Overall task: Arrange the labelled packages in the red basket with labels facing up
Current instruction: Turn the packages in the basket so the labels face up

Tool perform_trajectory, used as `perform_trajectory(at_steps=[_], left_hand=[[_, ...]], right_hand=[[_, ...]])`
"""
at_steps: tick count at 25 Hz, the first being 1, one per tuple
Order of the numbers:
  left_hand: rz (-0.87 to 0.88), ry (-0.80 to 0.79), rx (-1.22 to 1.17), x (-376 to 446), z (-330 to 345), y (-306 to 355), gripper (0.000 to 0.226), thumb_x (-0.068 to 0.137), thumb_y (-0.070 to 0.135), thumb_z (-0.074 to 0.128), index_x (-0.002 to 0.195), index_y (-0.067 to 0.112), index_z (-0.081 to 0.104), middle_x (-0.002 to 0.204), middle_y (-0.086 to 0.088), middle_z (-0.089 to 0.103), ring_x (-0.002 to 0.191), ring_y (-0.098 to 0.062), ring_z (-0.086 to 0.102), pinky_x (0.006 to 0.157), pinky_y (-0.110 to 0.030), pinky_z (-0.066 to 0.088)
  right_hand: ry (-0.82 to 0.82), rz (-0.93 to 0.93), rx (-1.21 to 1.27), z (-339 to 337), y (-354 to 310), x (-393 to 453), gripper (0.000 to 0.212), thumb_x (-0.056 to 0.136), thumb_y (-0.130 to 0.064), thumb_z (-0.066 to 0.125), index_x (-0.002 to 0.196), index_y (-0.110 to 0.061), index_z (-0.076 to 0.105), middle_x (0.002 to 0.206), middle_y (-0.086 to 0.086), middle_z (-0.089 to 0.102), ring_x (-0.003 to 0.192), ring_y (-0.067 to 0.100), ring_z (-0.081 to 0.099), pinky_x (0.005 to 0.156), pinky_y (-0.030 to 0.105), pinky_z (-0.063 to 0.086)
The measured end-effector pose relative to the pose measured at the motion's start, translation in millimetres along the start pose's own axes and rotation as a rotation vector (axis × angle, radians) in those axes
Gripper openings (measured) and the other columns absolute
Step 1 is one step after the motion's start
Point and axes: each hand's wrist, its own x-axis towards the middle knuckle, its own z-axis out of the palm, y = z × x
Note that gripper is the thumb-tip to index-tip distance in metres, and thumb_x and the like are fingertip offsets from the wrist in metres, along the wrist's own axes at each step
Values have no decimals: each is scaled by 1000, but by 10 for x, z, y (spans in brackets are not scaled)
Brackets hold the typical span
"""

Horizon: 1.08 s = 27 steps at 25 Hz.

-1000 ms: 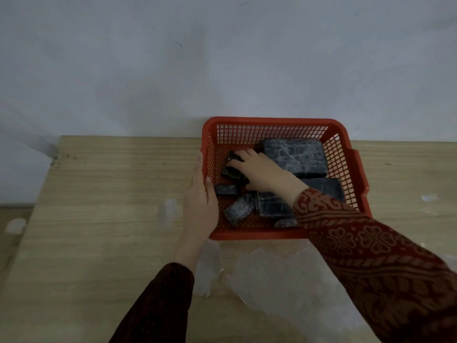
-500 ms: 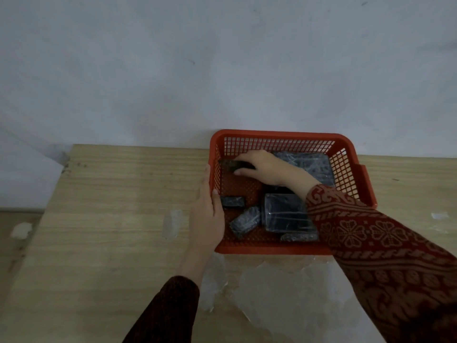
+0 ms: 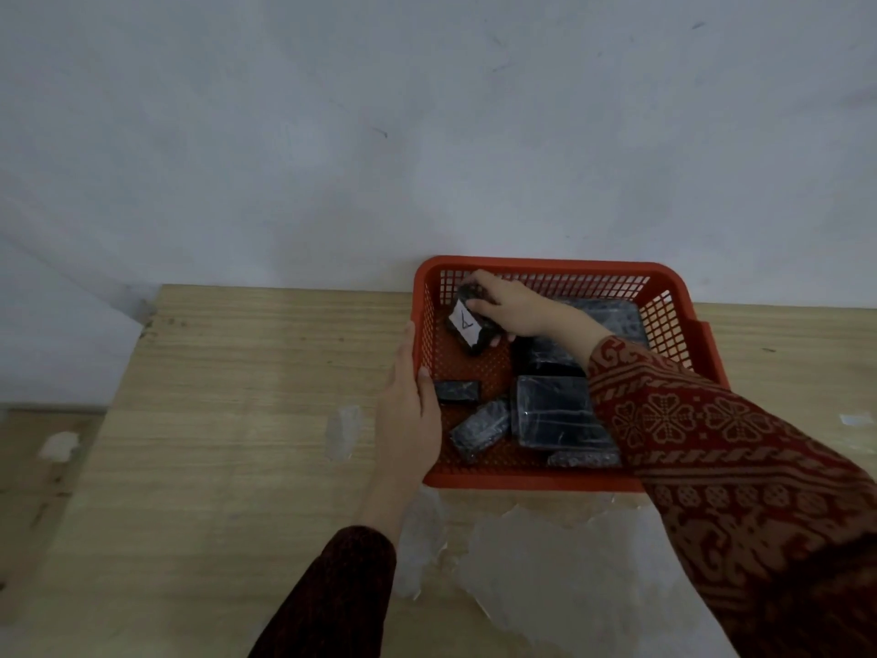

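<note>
Head view, one camera only.

Red basket (image 3: 560,478): on the bench (image 3: 247,420), right of centre, far edge close to the wall. Mesh sides; floor partly bare at far left.

Right hand (image 3: 515,308): reaching into the far-left corner of the basket, fingers closed on a small dark package (image 3: 472,325). Change noted: half a second ago this package showed only a dark edge under the fingers; it is now turned so that a white label (image 3: 464,321) with a dark mark faces up and toward the camera. The package is tilted, its near end low; whether it touches the basket floor cannot be told, as the picture is dim.

Left hand (image 3: 412,410): flat against the outside of the basket's left wall, thumb hooked over the rim, gripping nothing but the rim. Position unchanged from the earlier pictures.

Other packages, no label visible on any:
- small flat package (image 3: 456,390), near left, just beside the left wall;
- wrapped oblong package (image 3: 480,428), slanted, near centre;
- large square package (image 3: 557,415), touching the oblong one;
- large far package (image 3: 612,318), partly behind the right sleeve.

Judgement: one label found and turned up; it wants laying flat. The rest probably need flipping.
</note>
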Motion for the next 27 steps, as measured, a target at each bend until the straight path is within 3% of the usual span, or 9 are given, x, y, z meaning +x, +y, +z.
perform_trajectory(at_steps=[3, 6, 9, 12, 15, 19, 21, 24, 27], left_hand=[[-20, -7, -10, -3, -1, -5, 52, 102, 19, 32, 151, 24, 18, 146, 10, 38, 112, 25, 40, 90, 5, 30], [-21, 4, -10, 3, -1, 1, 52, 102, 17, 33, 151, 25, 19, 141, 16, 36, 104, 33, 36, 84, 8, 28], [-33, 6, -2, 1, -3, 13, 52, 102, 18, 33, 151, 25, 19, 146, 9, 39, 113, 20, 41, 87, 6, 29], [-30, 1, -1, -5, -3, 24, 53, 102, 17, 33, 151, 25, 18, 146, 10, 37, 112, 23, 39, 87, 7, 28], [-29, 7, 9, 0, -4, 22, 53, 101, 17, 34, 151, 25, 18, 149, 6, 37, 120, 9, 41, 89, 6, 28], [2, 4, 9, -3, -3, 19, 53, 101, 16, 33, 151, 25, 18, 151, 0, 37, 129, -9, 44, 97, -5, 31], [17, 2, 26, 0, 4, 18, 53, 101, 16, 33, 151, 24, 17, 151, 2, 37, 126, -4, 44, 93, 1, 30], [27, 13, 43, 18, 5, 5, 54, 101, 14, 34, 152, 23, 17, 138, 9, 42, 99, 12, 44, 78, 5, 34], [28, 16, 42, 2, 8, 12, 56, 99, 14, 38, 151, 23, 20, 132, 9, 45, 95, 12, 43, 76, 5, 34]], right_hand=[[-55, 67, 144, 59, 3, -38, 32, 98, -20, 45, 129, -20, 40, 119, 11, 46, 83, 26, 63, 48, 24, 59], [167, 13, 159, 161, 26, -89, 21, 93, -19, 55, 107, -19, 40, 118, 15, 54, 88, 22, 59, 49, 18, 56], [335, -10, 307, 289, 42, -157, 28, 88, -3, 60, 105, -15, 41, 119, 22, 54, 93, 27, 61, 61, 26, 60], [391, -64, -55, 395, 40, -196, 38, 87, -1, 58, 122, -13, 49, 115, 22, 54, 102, 34, 56, 83, 42, 52], [336, -28, -544, 326, -47, -144, 34, 90, -14, 56, 123, -12, 49, 113, 20, 58, 104, 37, 55, 83, 42, 47], [159, 31, -995, 278, -144, -8, 50, 92, -26, 55, 135, -10, 36, 118, 14, 65, 111, 32, 58, 98, 40, 37], [108, -9, -1106, 322, -125, 25, 45, 94, -26, 52, 133, -9, 39, 118, 10, 66, 110, 29, 59, 100, 37, 34], [160, -32, -1161, 343, -98, 36, 38, 93, -28, 53, 125, -9, 48, 116, 10, 66, 110, 30, 59, 99, 38, 34], [218, -4, -1033, 383, -68, -104, 43, 91, -34, 54, 125, -9, 49, 127, 13, 58, 118, 31, 52, 100, 40, 34]])
